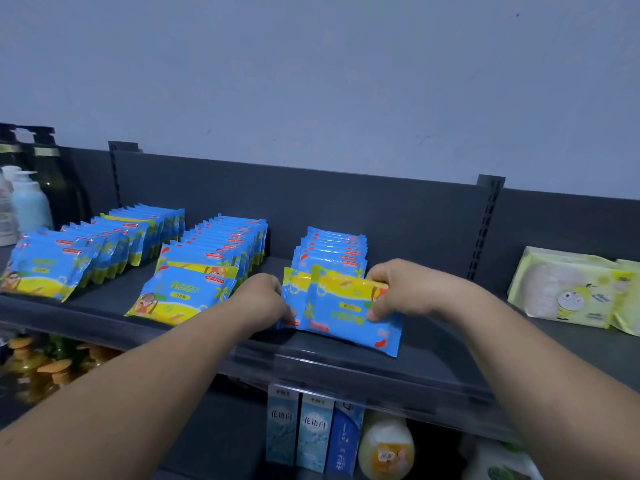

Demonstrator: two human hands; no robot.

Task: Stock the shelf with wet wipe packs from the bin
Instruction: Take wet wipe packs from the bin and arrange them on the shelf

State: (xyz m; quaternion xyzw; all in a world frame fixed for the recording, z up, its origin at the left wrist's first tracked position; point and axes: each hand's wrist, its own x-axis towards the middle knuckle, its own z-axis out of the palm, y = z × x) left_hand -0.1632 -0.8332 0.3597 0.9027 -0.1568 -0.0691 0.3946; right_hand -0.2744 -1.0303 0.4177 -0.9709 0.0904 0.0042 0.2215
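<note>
A shop: a dark metal display shelf fills mid-frame, with rows of identical wet wipe packs, pump bottles at left and boxed goods below.

Your dark grey metal shelf carries three rows of blue-and-yellow plastic wet wipe packs, pale green wipe packages right, pump bottles left.

Green tissue packs right; pump bottles far left
</note>
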